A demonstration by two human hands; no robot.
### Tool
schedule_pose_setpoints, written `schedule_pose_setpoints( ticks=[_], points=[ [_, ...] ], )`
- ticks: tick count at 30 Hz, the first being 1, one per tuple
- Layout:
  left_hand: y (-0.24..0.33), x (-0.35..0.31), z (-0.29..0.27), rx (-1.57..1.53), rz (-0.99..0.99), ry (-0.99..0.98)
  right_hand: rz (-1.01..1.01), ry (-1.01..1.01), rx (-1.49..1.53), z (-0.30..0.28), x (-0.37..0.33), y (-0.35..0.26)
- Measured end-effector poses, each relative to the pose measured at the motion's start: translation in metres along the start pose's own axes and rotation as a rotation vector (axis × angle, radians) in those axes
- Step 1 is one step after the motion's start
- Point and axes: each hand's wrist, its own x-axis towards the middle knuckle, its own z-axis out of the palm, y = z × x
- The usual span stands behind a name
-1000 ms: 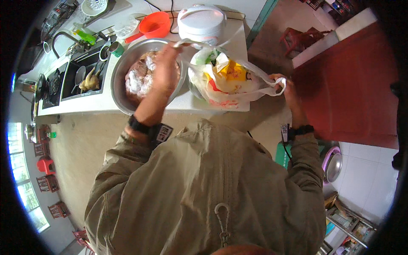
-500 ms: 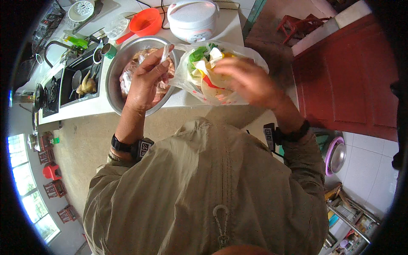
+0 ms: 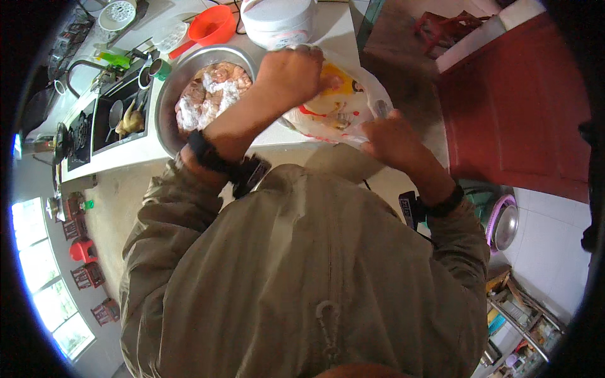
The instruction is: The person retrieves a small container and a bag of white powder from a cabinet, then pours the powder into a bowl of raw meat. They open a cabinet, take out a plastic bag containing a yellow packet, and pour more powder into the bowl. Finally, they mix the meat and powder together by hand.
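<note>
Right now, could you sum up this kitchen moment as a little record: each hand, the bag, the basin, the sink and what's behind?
Left hand: over the bag's left side; fingertips hidden, grip unclear
Right hand: closed on the bag's right side
Plastic bag: whitish, see-through, yellow and red showing; on the counter
Metal basin: left of the bag, holding raw meat with white patches
Sink: plucked bird inside
Behind: orange-red scoop, white lidded appliance
</note>
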Motion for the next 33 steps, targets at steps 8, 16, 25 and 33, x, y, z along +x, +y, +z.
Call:
schedule_pose_setpoints(
  ticks=[8, 16, 25, 33],
  points=[
    [-0.011, 0.008, 0.031, 0.284, 0.017, 0.072, 0.077, 0.154, 0.111, -0.001, 0.006, 0.01],
    [-0.017, 0.03, 0.003, -0.615, -0.137, 0.055, 0.179, 0.239, 0.21, -0.004, 0.017, 0.04],
    [0.038, 0.078, -0.033, -1.199, -0.425, 0.016, 0.066, 0.718, 0.757, -0.012, 0.039, 0.037],
    [0.015, 0.077, -0.057, -0.896, -0.396, 0.171, 0.27, 0.614, 1.383, -0.044, 0.07, 0.046]
  ],
)
